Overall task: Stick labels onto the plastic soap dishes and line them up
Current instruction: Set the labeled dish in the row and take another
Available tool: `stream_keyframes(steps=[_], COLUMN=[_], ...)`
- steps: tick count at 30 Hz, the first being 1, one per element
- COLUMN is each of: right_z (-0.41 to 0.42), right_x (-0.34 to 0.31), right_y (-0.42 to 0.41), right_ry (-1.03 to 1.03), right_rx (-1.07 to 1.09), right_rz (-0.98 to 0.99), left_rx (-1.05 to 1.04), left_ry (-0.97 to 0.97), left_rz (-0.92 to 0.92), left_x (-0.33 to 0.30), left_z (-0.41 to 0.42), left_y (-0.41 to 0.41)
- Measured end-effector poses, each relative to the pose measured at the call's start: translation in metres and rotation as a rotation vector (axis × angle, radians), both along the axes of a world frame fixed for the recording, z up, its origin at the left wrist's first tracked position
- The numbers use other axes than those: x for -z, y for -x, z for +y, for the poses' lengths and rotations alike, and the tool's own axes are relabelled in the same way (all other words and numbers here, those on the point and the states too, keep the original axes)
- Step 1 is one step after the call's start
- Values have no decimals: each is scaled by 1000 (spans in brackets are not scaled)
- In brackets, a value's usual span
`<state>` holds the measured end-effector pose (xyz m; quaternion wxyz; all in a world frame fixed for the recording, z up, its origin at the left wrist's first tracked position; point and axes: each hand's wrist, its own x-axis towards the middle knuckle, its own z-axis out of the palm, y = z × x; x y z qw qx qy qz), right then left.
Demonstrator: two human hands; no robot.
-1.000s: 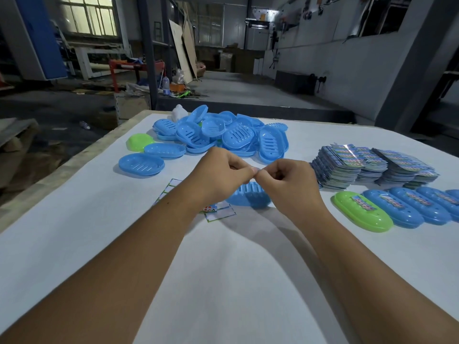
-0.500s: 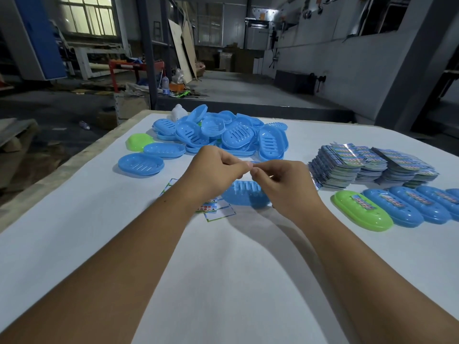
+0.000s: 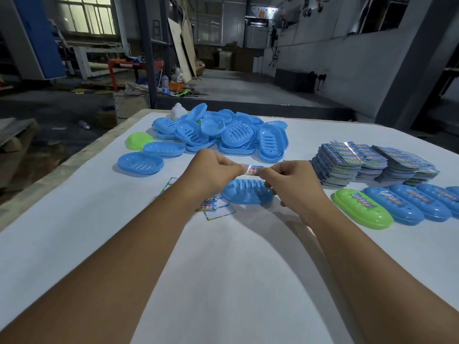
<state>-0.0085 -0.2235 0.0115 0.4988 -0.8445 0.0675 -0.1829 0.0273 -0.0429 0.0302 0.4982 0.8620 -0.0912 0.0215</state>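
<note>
White table covering spreads under a label stretched left-to-right between both hands, left hand and right hand each pinching an end, directly above the blue soap dish lying lengthwise alongside it, labelled dishes lined up to the right.

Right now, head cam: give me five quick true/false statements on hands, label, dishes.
1. Both hands pinch one label between them. True: the left hand and right hand hold the label by its ends.
2. The label is already stuck on a dish. False: it is held above the blue soap dish.
3. A green labelled dish heads the row on the right. True.
4. The dish pile at the back is mostly green. False: mostly blue.
5. The label stacks lie left of the hands. False: they lie to the right.
</note>
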Motion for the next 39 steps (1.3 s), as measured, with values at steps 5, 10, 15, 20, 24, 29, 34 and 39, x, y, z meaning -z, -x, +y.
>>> stream_keyframes(steps=[5, 10, 15, 20, 24, 29, 34, 39], right_z=[-2, 0, 2, 3, 4, 8, 13, 14], right_x=[6, 11, 13, 13, 13, 13, 11, 6], right_y=[-2, -7, -9, -11, -10, -9, -7, -9], right_ry=[69, 181, 222, 260, 293, 367, 552, 743], right_rx=[5, 31, 40, 57, 57, 80, 135, 195], right_rz=[31, 59, 79, 68, 52, 22, 24, 26], left_rx=[-9, -16, -45, -24, -63, -138, -188, -176], left_ry=[-43, -180, -213, -296, -400, -541, -716, -761], left_rz=[76, 99, 70, 47, -18, -117, -251, -313], left_x=[11, 15, 18, 14, 13, 15, 16, 18], left_z=[-1, -1, -4, -6, -9, -16, -22, -23], left_y=[-2, -3, -3, -3, -2, -5, -6, -4])
